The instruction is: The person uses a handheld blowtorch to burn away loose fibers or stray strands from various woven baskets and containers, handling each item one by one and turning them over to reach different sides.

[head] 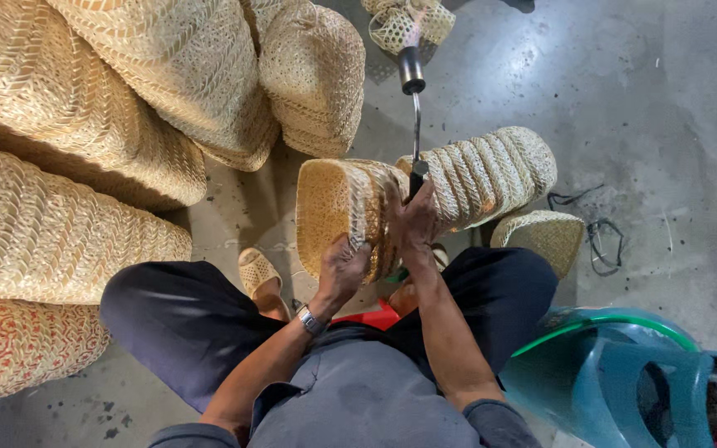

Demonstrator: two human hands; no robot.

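Seated over the concrete floor point(624, 124), left hand point(342, 265) clasps a woven basket point(338, 207); right hand point(412, 220) closed around a metal tool point(415, 108), mid-stitch, next demanding steady aim.

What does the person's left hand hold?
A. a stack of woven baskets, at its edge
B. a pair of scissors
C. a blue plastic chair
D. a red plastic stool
A: the left hand grips the rim of the stack of woven baskets, while the right hand is higher up at a metal tool with a black handle.
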